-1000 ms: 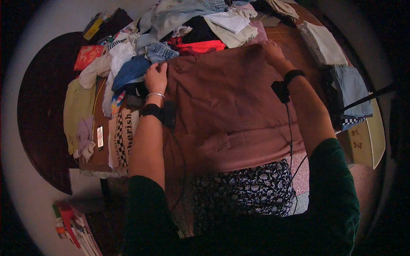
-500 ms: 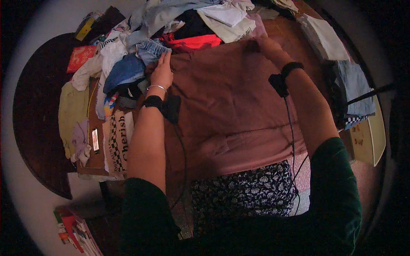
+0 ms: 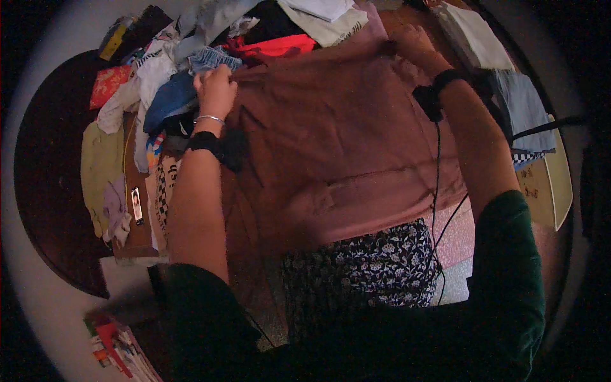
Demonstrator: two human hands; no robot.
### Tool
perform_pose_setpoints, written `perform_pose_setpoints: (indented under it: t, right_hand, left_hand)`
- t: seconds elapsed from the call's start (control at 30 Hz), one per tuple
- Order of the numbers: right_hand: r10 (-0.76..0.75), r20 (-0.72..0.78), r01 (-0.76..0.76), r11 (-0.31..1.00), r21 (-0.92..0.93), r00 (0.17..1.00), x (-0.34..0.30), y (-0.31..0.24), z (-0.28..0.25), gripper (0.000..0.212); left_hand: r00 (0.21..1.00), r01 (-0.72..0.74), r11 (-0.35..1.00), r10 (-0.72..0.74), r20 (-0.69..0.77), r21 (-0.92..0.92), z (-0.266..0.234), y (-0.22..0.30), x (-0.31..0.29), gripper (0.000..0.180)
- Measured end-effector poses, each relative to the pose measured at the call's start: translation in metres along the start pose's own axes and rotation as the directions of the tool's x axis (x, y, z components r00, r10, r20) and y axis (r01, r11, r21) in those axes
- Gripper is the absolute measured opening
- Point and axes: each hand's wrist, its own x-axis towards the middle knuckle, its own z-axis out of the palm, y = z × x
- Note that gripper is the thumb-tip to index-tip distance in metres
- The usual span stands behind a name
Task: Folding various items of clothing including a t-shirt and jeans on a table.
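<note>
Left hand (image 3: 216,92), fingers bent, rests at the ten o'clock corner of a brown cloth (image 3: 331,121); whether its fingertips pinch the fabric or only press on it, I cannot tell. From that hand, the cloth stretches out between three and five o'clock. Right hand (image 3: 414,44) is at the cloth's one o'clock corner, with most of the fabric toward seven; its fingertips are too dim to tell whether they grip.

Between the hands the cloth lies spread, with some creases, and a seam-like line crosses it near its six o'clock edge. Just past that edge shows a dark floral fabric (image 3: 388,264).

Around the left hand, a gathered denim piece (image 3: 216,57) sits just beside it at twelve, darker blue denim (image 3: 167,102) at nine, red cloth (image 3: 273,46) at two, a phone (image 3: 137,205) at seven and a yellow-green garment (image 3: 102,169) at eight. From the right hand, a pale folded stack (image 3: 480,41) lies at three and light-blue denim (image 3: 528,114) at four.
</note>
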Motion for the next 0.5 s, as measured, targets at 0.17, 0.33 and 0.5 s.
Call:
perform_pose_setpoints:
  t: [0.17,0.33,0.5]
  right_hand:
    - [0.154,0.274,-0.11,0.979,-0.17,0.949,-0.011,0.035,-0.021,0.023]
    - [0.106,0.169,-0.114,0.993,0.037,0.98,-0.034,0.038,-0.074,0.018]
    - [0.341,0.293,-0.348,0.937,-0.027,0.893,-0.059,0.057,-0.059,0.023]
  left_hand:
    - [0.96,0.101,0.981,-0.053,0.276,-0.165,-0.015,-0.016,-0.007,0.033]
    - [0.902,0.052,0.996,-0.078,0.425,0.073,-0.038,-0.015,-0.019,0.037]
    - [0.977,0.067,0.998,-0.068,0.203,0.016,-0.05,0.005,-0.028,0.036]
